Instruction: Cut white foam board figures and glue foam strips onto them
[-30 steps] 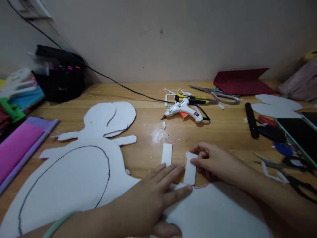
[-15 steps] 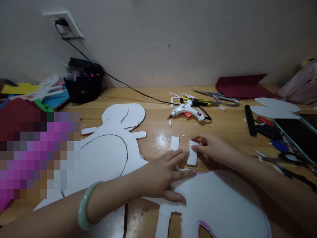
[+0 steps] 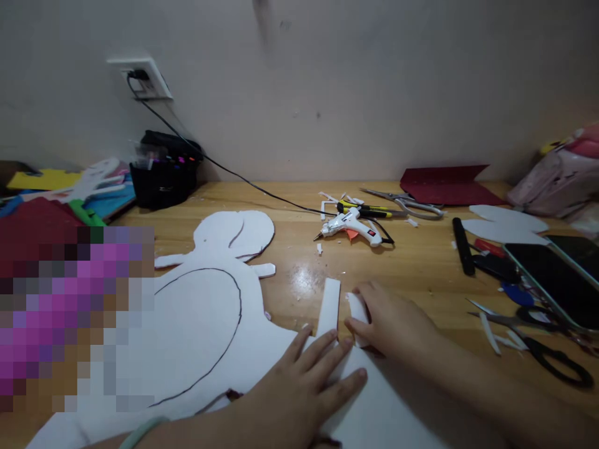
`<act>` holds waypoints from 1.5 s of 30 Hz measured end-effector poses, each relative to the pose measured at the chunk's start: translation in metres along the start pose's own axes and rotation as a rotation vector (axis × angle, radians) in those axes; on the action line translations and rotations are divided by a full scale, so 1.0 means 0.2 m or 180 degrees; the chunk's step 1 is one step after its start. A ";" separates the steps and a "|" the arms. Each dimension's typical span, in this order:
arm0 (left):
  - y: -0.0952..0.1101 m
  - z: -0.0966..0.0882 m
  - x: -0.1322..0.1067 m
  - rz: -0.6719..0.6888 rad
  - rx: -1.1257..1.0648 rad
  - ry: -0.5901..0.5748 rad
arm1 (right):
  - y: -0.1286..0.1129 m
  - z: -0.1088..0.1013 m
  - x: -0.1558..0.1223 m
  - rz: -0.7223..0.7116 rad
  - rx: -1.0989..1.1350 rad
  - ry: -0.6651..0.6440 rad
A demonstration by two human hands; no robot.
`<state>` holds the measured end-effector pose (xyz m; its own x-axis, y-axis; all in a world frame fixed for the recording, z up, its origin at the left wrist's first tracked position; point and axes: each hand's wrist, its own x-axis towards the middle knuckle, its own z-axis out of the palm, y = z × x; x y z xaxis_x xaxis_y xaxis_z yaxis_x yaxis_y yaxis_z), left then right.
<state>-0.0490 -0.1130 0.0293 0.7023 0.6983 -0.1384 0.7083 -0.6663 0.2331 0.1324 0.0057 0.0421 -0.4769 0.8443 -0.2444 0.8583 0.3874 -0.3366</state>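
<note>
My left hand (image 3: 311, 380) lies with fingers spread on a white foam-board cutout (image 3: 374, 399), which runs out of the bottom of the head view. A pale green bangle (image 3: 143, 431) shows on that wrist. In my right hand (image 3: 393, 318), thumb and fingers are closed on a short white foam strip (image 3: 356, 310) at the cutout's far edge; the hand hides part of it. Just left of it, a second white strip (image 3: 330, 302) stretches away from the same edge. A bigger white cutout (image 3: 196, 337) with a drawn dark curve lies to the left.
A white glue gun (image 3: 349, 226) lies beyond my hands, its cord running to the wall socket (image 3: 140, 78). Near it are a yellow-black cutter (image 3: 365, 210) and metal scissors (image 3: 407, 202). At right are black-handled scissors (image 3: 538, 337) and a phone (image 3: 552, 280).
The view has tilted upward, so everything sits lower in it. My left fingers have spread wider. My right hand has closed further round its strip and covers more of it.
</note>
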 end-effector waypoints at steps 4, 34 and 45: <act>-0.03 -0.01 0.03 0.0120 -0.0013 0.0009 | 0.06 -0.02 0.06 -0.0171 0.0477 0.0045; -0.24 0.00 0.26 0.0356 0.0475 0.1214 | 0.33 -0.04 0.18 -0.1081 0.1193 -0.0363; -0.27 0.06 0.28 0.0293 0.0611 0.1799 | 0.31 -0.05 0.17 -0.0853 0.1383 -0.0378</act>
<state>-0.0474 -0.0417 -0.0018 0.6523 0.6314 0.4193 0.6835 -0.7292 0.0348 0.1716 0.0612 0.0215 -0.7089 0.6790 -0.1909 0.5574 0.3734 -0.7415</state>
